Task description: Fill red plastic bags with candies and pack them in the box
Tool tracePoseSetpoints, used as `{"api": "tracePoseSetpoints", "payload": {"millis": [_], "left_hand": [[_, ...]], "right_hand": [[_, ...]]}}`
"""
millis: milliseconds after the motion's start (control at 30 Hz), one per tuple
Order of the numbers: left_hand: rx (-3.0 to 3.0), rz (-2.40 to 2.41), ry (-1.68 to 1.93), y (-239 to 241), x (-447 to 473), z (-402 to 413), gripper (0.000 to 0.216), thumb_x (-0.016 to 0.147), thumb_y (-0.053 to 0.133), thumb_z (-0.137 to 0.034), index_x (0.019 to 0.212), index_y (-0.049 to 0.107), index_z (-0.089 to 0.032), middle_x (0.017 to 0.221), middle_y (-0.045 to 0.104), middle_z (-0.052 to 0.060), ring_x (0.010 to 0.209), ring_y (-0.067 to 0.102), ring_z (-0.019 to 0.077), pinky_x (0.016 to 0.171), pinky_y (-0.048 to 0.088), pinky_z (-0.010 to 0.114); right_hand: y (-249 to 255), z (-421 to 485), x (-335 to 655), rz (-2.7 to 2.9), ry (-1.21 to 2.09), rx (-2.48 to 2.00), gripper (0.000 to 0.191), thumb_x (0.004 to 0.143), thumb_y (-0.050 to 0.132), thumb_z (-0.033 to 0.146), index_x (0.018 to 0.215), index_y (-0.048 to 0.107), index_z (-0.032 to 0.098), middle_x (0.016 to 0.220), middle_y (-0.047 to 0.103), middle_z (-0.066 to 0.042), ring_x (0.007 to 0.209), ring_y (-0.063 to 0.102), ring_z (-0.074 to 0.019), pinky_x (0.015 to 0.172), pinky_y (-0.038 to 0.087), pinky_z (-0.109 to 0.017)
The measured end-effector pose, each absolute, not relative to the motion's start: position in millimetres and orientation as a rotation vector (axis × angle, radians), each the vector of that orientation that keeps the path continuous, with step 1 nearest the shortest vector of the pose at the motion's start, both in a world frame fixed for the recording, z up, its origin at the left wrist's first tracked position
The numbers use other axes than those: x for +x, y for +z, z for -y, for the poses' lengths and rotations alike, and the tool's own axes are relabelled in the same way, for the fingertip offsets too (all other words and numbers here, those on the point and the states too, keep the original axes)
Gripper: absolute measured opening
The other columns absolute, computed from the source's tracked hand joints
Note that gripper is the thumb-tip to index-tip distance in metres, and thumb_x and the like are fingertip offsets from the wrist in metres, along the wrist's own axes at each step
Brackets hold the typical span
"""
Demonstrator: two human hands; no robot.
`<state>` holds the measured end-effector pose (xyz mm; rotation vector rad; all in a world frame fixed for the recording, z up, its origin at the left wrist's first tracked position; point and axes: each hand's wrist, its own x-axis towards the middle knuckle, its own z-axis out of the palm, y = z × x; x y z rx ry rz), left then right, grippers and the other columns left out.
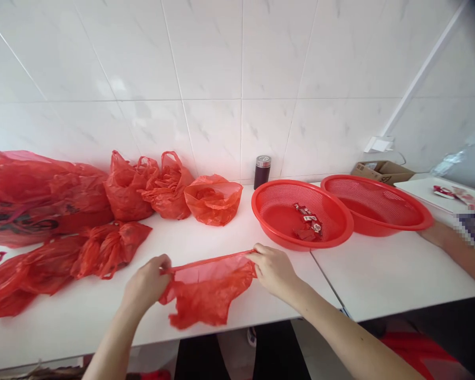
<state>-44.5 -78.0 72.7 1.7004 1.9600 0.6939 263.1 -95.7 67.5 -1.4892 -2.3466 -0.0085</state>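
in the head view, the left hand (148,277) is pinched tight on one end of the top edge of a thin red bag (211,295). the right hand (275,266) is pinched tight on the other end. the edge is pulled straight between them, and the crumpled part hangs down. the bag is over the front of the white table (380,274). i can't tell if its bottom touches the table.

behind it sits an open bag (227,208) with its top spread wide. to the left of that are three full bags (130,198) in a row, a big bag (31,200), and some tied bags (98,250) lying in front.

a dark bottle (263,173) stands by the wall (209,68). near the right hand is a red basket (263,221) with little packets (309,219) in it. just beside it is a second basket (388,228). another person's arm (459,253) reaches to its right side, but that hand is mostly hidden. a brown box (391,173) is behind.
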Motion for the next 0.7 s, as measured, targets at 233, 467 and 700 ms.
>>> {"api": "tracePoseSetpoints", "payload": {"millis": [233, 467, 700], "left_hand": [[1.523, -1.649, 0.742, 82, -45, 88, 0.015, 0.063, 0.066, -0.025, 0.061, 0.052, -0.021, 0.051, 0.052, -0.007, 0.047, 0.044, 0.0121, 0.046, 0.029, 0.021], [0.776, -1.111, 1.050, 78, -22, 115, 0.018, 0.064, 0.079, -0.025, 0.072, 0.066, -0.017, 0.068, 0.065, 0.001, 0.058, 0.059, 0.0136, 0.056, 0.050, 0.023], [0.304, -1.076, 1.321, 83, -28, 131, 0.008, 0.077, 0.064, -0.019, 0.083, 0.068, -0.022, 0.078, 0.072, 0.001, 0.067, 0.068, 0.0152, 0.063, 0.058, 0.023]], "right_hand": [[70, 96, 293, 2.220, -0.125, -1.617, 0.039, 0.079, 0.046, 0.004, 0.106, 0.068, 0.020, 0.089, 0.062, -0.006, 0.071, 0.059, -0.0149, 0.057, 0.039, -0.025], [55, 104, 293, 2.117, -0.041, -1.589, 0.019, 0.089, 0.053, 0.026, 0.087, 0.070, 0.021, 0.083, 0.061, -0.003, 0.070, 0.059, -0.0143, 0.060, 0.042, -0.026], [56, 113, 319, 2.255, -0.021, -1.690, 0.048, 0.079, 0.047, 0.001, 0.122, 0.058, 0.020, 0.097, 0.063, -0.008, 0.076, 0.063, -0.0179, 0.060, 0.047, -0.027]]}}
